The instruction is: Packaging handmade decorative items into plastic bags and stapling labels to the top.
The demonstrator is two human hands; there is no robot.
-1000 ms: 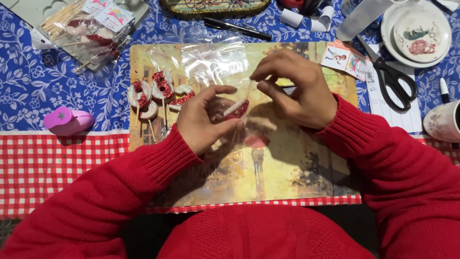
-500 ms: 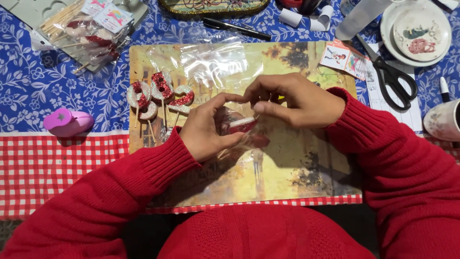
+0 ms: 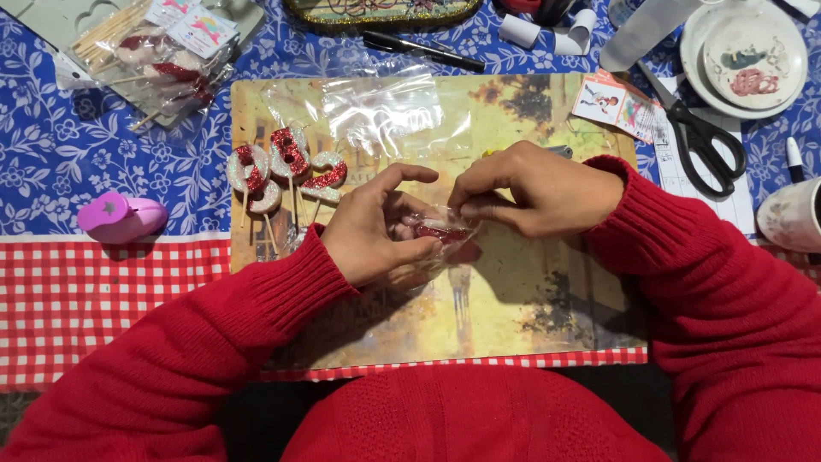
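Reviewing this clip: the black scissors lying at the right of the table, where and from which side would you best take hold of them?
Probably by the handle loops. The scissors lie flat on white paper, black loops toward the near edge, closed blades pointing up-left toward the small printed cards. Coming from the near side, the right hand would meet the loops first, clear of the blade tips and the plate beyond.

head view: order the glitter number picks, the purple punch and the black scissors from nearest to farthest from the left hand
1. Glitter number picks: just up and left of the left hand, on the placemat.
2. Purple punch: far left, on the blue floral cloth.
3. Black scissors: far right, beyond the right hand.
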